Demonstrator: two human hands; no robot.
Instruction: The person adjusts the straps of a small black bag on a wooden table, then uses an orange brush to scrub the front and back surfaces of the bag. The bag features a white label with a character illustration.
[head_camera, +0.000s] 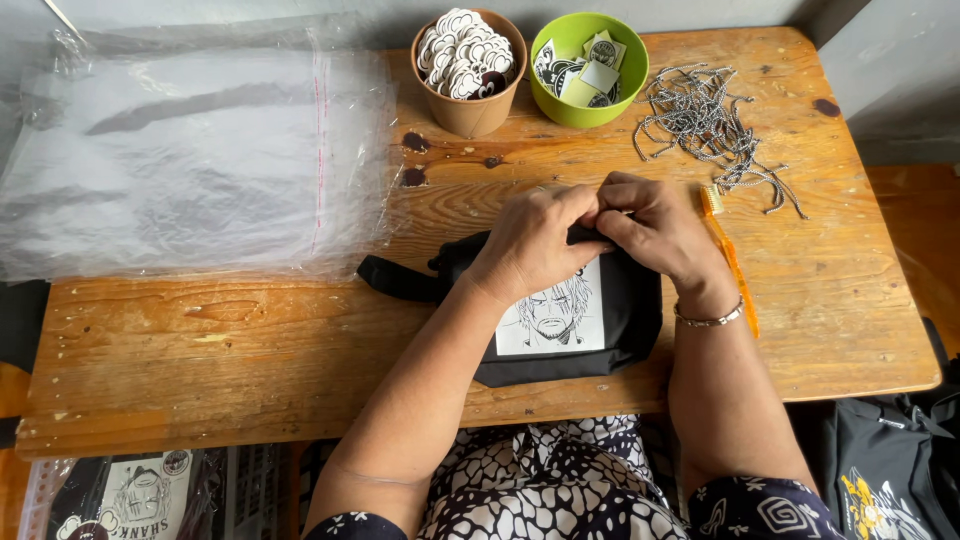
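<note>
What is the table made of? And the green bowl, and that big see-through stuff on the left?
The table looks like bare wood: grain lines, knots and dark stains show, with a worn matt finish. The green bowl seems to be plastic: even bright colour, smooth rim with a slight sheen. The see-through bags look like thin plastic film: glossy, crinkled, and the surface beneath shows through.

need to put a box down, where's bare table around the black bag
Bare wood lies left of the black bag, below the clear plastic sleeves, and right of the orange brush. The far edge is crowded: brown cup, green bowl, ball chains.
</note>
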